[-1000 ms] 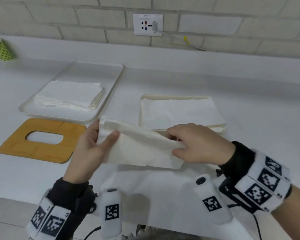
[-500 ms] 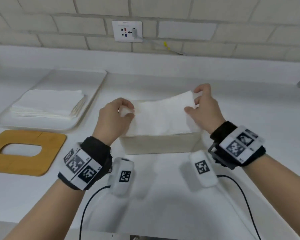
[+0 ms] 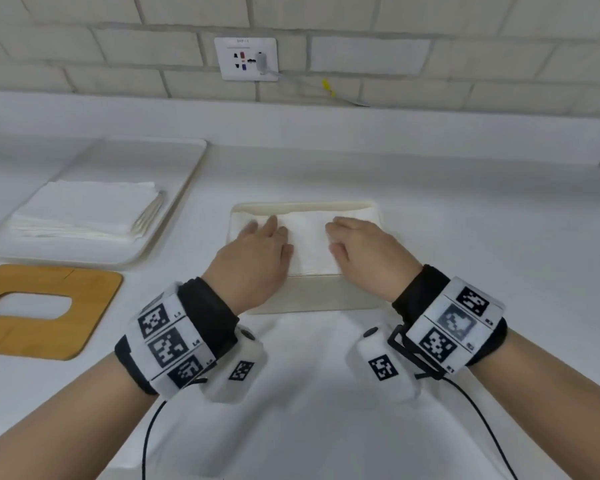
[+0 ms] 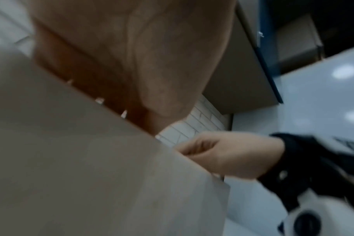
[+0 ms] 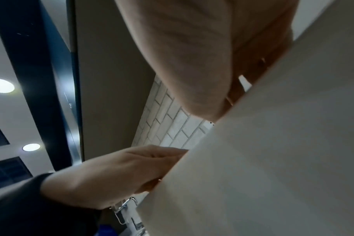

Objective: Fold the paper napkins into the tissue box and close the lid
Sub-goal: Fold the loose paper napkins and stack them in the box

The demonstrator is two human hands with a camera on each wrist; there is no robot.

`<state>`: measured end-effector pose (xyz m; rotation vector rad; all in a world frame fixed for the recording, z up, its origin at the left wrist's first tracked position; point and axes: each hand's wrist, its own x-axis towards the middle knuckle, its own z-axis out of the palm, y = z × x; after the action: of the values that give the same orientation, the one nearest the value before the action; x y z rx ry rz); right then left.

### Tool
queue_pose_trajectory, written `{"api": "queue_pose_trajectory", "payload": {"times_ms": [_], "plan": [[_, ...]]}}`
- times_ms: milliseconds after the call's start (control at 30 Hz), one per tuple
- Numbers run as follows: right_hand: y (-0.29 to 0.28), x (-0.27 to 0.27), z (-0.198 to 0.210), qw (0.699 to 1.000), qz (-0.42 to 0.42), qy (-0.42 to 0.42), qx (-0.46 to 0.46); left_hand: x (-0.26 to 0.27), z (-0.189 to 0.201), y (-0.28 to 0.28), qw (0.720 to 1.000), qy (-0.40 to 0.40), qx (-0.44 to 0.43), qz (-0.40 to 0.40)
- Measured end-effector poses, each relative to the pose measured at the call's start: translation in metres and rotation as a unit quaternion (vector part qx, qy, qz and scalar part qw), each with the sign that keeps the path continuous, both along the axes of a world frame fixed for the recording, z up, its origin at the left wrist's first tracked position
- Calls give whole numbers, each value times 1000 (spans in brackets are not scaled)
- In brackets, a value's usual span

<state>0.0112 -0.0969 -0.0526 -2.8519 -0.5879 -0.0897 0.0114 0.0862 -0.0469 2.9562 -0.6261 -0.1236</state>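
The cream tissue box [image 3: 309,296] stands open at the table's middle, with a folded white napkin [image 3: 309,247] lying flat in its top. My left hand [image 3: 260,237] rests palm down on the napkin's left part, fingers straight. My right hand [image 3: 350,237] presses on its right part, its fingers bent down over the paper. Both wrist views look up past the box wall [image 4: 91,159] [image 5: 273,159] at the palms; the fingertips are hidden behind the rim. The wooden lid [image 3: 49,310] with an oval hole lies flat at the left.
A white tray [image 3: 177,188] at the back left carries a stack of unfolded napkins [image 3: 84,209]. A brick wall with a socket [image 3: 246,58] runs along the back. Black cables [image 3: 149,441] trail from both wristbands toward the near edge.
Both hands carried the folded napkin from in front of the box up over it and laid it inside. They have let go of its edges and now press on it.
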Motion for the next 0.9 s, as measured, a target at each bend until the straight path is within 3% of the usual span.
{"api": "queue_pose_trajectory", "payload": {"times_ms": [100, 200, 300, 400, 500, 633, 767, 900], "plan": [[4, 4, 5, 995, -20, 90, -38, 8, 7, -4, 988, 138, 74, 3], [3, 9, 17, 978, -22, 195, -69, 20, 12, -6, 972, 209, 109, 6], [5, 11, 23, 971, -26, 225, -77, 25, 16, -7, 954, 262, 143, -9], [13, 8, 28, 979, -35, 187, -67, 21, 26, 3, 953, 293, 78, -15], [33, 2, 39, 991, -32, 129, 18, 11, 38, 31, 956, 279, -88, -14], [91, -2, 67, 964, 11, 104, 245, 3, 58, 95, 904, 268, -326, 76], [163, 17, 84, 914, 25, 132, 383, 23, 66, 170, 890, 129, -385, 209], [233, 49, 88, 922, 12, 182, 343, 60, 47, 236, 861, 27, -382, 334]]}}
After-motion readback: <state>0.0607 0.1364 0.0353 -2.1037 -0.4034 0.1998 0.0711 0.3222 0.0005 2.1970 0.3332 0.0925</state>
